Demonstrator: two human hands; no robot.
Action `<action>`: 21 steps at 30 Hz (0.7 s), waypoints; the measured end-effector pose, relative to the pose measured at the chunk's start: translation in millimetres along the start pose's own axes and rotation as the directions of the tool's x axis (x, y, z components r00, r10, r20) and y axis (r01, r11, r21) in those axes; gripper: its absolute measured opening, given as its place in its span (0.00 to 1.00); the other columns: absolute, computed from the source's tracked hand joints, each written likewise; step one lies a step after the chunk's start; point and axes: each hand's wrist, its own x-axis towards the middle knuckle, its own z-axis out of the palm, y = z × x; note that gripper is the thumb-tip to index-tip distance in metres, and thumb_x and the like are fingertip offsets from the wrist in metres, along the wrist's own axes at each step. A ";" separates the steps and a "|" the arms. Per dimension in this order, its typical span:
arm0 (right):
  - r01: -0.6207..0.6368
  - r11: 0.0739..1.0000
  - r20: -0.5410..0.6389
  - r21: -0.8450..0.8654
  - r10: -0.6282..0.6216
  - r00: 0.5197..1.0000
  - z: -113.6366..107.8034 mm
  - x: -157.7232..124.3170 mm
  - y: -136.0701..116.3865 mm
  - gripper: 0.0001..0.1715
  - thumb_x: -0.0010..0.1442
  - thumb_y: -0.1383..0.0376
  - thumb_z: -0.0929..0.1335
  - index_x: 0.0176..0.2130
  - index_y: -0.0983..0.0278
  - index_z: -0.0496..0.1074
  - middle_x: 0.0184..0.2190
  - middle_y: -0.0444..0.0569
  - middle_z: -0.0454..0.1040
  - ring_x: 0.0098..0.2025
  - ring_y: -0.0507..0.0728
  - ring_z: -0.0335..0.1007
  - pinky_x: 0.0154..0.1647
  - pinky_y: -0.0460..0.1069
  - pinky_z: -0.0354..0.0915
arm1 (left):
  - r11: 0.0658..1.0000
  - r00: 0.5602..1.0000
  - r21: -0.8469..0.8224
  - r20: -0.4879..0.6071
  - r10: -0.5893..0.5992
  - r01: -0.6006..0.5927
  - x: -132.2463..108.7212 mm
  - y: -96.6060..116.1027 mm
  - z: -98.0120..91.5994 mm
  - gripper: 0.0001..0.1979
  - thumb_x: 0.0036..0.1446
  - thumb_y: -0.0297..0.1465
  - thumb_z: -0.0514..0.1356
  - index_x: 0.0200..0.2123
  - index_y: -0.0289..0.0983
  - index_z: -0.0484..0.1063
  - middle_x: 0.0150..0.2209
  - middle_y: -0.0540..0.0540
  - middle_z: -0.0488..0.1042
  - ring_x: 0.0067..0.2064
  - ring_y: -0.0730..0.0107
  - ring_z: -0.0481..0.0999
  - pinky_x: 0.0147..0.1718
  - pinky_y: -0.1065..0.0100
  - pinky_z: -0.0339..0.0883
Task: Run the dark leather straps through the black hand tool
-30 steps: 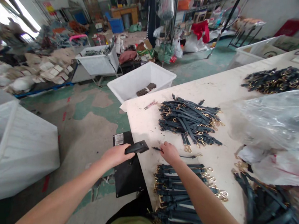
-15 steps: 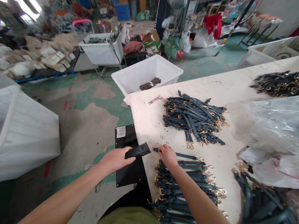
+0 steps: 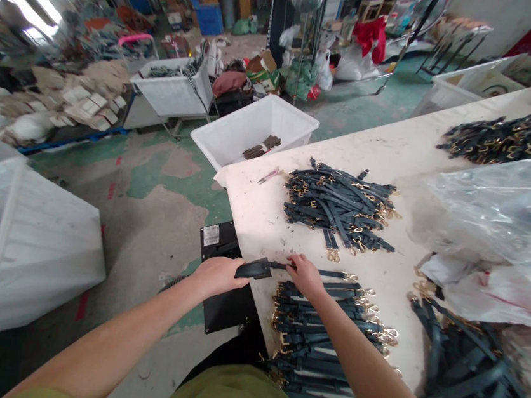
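My left hand (image 3: 219, 277) is wrapped round a black handheld tool (image 3: 257, 268) with a broad flat end; its exact kind I cannot tell. My right hand (image 3: 303, 275) pinches the near-left end of a dark strap (image 3: 331, 274) with a gold clip at its right end. The tool's tip meets the strap's left end, just left of my right fingers. Below my right hand lies a row of similar dark straps (image 3: 325, 346) with gold clips, partly hidden by my right forearm. A heap of dark straps (image 3: 336, 204) lies farther up the table.
A black box (image 3: 228, 310) with a label sits at the left edge of the white table (image 3: 255, 204). Pink-handled scissors (image 3: 271, 175) lie near the corner. Clear plastic bags (image 3: 493, 218) and more strap piles (image 3: 480, 377) are on the right. White bins (image 3: 255, 121) stand on the floor.
My left hand has moved the black tool slightly right and turned it so its end meets the strap. My right hand's grip has lifted the strap's left end a little.
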 end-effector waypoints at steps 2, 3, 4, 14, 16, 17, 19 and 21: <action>0.006 1.000 0.006 -0.020 -0.006 1.000 0.0 -3.9 6.0 0.13 0.54 0.63 0.61 0.41 0.60 0.66 0.38 0.48 0.65 0.38 0.51 0.62 0.38 0.44 0.53 | 1.000 1.000 0.012 -0.003 0.016 -0.016 6.8 3.9 2.2 0.23 0.47 0.49 0.48 0.44 0.44 0.66 0.36 0.45 0.74 0.36 0.61 0.72 0.30 0.69 0.62; 0.007 1.000 0.010 -0.022 -0.007 1.000 0.3 -4.9 8.2 0.13 0.54 0.63 0.61 0.41 0.60 0.67 0.38 0.48 0.64 0.39 0.51 0.62 0.39 0.44 0.52 | 1.000 1.000 0.017 -0.009 0.026 -0.026 11.0 6.5 4.0 0.24 0.48 0.49 0.48 0.44 0.44 0.66 0.36 0.45 0.74 0.36 0.61 0.72 0.30 0.68 0.62; 0.008 1.000 0.008 -0.020 -0.008 1.000 0.7 -5.4 9.6 0.13 0.54 0.63 0.61 0.41 0.60 0.67 0.38 0.47 0.64 0.39 0.51 0.61 0.39 0.44 0.52 | 0.999 0.999 0.019 -0.014 0.038 -0.038 15.5 9.0 5.9 0.25 0.48 0.49 0.48 0.45 0.43 0.65 0.36 0.45 0.74 0.36 0.60 0.72 0.30 0.68 0.63; 0.008 1.000 0.012 0.005 -0.008 1.000 -0.4 -2.9 12.1 0.13 0.54 0.62 0.62 0.40 0.61 0.67 0.38 0.47 0.63 0.38 0.51 0.61 0.40 0.44 0.52 | 0.999 0.999 -0.018 -0.023 0.041 -0.042 23.8 5.7 14.3 0.24 0.48 0.49 0.48 0.45 0.45 0.65 0.38 0.47 0.73 0.37 0.63 0.72 0.31 0.69 0.63; 0.009 1.000 0.008 0.004 -0.009 1.000 0.1 -2.7 12.1 0.13 0.54 0.62 0.62 0.40 0.61 0.67 0.38 0.47 0.63 0.38 0.51 0.61 0.40 0.44 0.52 | 0.998 0.998 -0.020 -0.036 0.051 -0.051 23.7 10.3 13.7 0.25 0.48 0.49 0.48 0.46 0.45 0.64 0.38 0.47 0.73 0.38 0.62 0.72 0.32 0.69 0.63; 0.005 1.000 0.010 0.001 -0.005 1.000 0.4 -2.7 12.0 0.13 0.54 0.62 0.62 0.40 0.61 0.67 0.38 0.47 0.63 0.38 0.51 0.61 0.40 0.44 0.52 | 0.998 0.998 -0.018 -0.036 0.056 -0.056 23.9 13.1 13.1 0.25 0.48 0.49 0.48 0.46 0.45 0.64 0.38 0.47 0.73 0.38 0.62 0.72 0.32 0.69 0.63; -0.001 1.000 0.021 -0.010 0.002 1.000 0.8 -2.6 11.6 0.13 0.54 0.62 0.62 0.41 0.61 0.66 0.38 0.47 0.63 0.39 0.51 0.61 0.40 0.44 0.52 | 0.998 0.998 0.000 -0.025 0.060 -0.060 24.4 18.5 11.8 0.24 0.48 0.49 0.49 0.45 0.45 0.65 0.38 0.46 0.74 0.38 0.62 0.72 0.32 0.68 0.63; -0.002 1.000 0.031 -0.022 0.003 1.000 0.9 -2.4 11.6 0.14 0.54 0.62 0.62 0.42 0.61 0.66 0.39 0.48 0.63 0.39 0.51 0.61 0.40 0.44 0.52 | 0.997 0.998 0.041 -0.021 0.063 -0.063 24.6 23.5 10.4 0.23 0.48 0.48 0.49 0.44 0.43 0.66 0.36 0.45 0.74 0.37 0.62 0.72 0.32 0.68 0.63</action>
